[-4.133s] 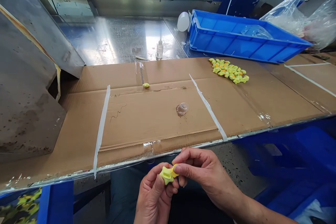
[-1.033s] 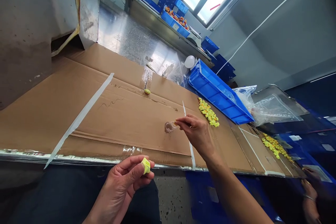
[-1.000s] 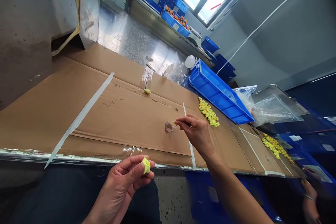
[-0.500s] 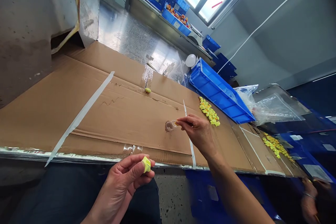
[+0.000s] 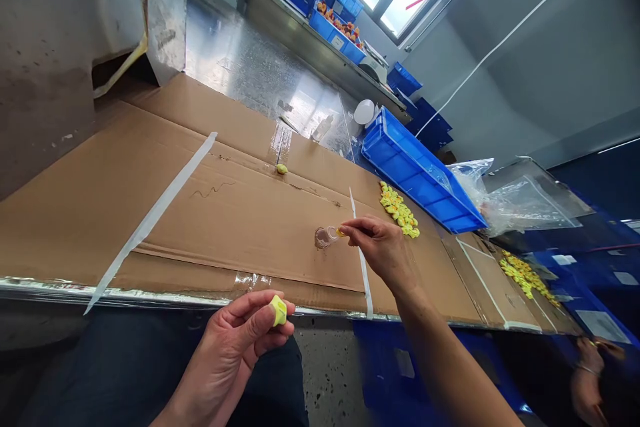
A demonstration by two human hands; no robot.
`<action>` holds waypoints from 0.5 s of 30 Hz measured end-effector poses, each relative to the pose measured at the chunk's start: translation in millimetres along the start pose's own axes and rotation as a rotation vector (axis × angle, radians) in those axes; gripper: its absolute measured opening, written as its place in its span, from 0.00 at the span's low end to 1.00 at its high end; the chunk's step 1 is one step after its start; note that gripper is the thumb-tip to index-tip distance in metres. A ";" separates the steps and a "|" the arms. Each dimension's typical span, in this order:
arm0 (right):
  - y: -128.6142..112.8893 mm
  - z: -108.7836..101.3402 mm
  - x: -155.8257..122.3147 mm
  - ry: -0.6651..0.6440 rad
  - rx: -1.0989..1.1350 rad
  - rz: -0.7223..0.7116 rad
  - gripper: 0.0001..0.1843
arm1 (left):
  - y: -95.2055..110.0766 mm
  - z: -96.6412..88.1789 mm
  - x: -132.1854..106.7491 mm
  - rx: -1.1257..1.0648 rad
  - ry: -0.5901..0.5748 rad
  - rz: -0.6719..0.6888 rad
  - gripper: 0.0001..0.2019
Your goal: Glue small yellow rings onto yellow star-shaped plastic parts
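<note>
My left hand (image 5: 237, 340) is closed in front of the table edge, pinching a small pale-yellow rubbery piece (image 5: 279, 310) between thumb and fingers. Over the cardboard, my right hand (image 5: 377, 243) pinches a tiny orange-yellow piece (image 5: 341, 231); its far end is too small to make out. Just left of those fingertips stands a small clear cup (image 5: 327, 236) on a brownish stain. Farther back lies a single yellow-green piece (image 5: 282, 169). Beyond my right hand sits a cluster of yellow pieces (image 5: 399, 209) with orange spots.
Cardboard (image 5: 240, 213) with white tape strips covers the table. A blue crate (image 5: 423, 170) stands behind the yellow cluster, beside clear plastic bags (image 5: 525, 203). More yellow pieces (image 5: 529, 275) lie far right, near another person's hands (image 5: 590, 367). A metal housing (image 5: 90, 20) rises at left.
My right hand has drawn slightly right, away from the small cup, with the tiny orange-yellow piece still in its fingertips. My left hand keeps its grip almost unmoved.
</note>
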State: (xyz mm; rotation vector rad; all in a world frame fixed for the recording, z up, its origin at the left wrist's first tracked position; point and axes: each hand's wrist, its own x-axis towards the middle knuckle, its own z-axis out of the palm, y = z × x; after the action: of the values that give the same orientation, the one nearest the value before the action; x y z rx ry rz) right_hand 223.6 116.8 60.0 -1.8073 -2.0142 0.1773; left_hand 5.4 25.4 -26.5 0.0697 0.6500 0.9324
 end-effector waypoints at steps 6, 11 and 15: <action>-3.7 0.4 0.1 -0.003 -0.031 -0.015 0.07 | -0.5 0.7 -0.9 0.001 0.013 0.011 0.07; -8.4 -1.0 1.4 -0.008 -0.073 -0.032 0.06 | -0.6 1.3 -1.3 -0.003 0.024 0.021 0.07; -7.7 -1.1 1.3 -0.015 -0.077 -0.040 0.06 | -0.9 -0.3 -0.5 -0.001 0.009 0.009 0.08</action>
State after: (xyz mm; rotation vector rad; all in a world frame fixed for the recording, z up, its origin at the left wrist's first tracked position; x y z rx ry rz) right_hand 216.8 116.7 64.1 -1.8152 -2.0925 0.1025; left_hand 5.6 24.4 -26.8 0.0678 0.6580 0.9423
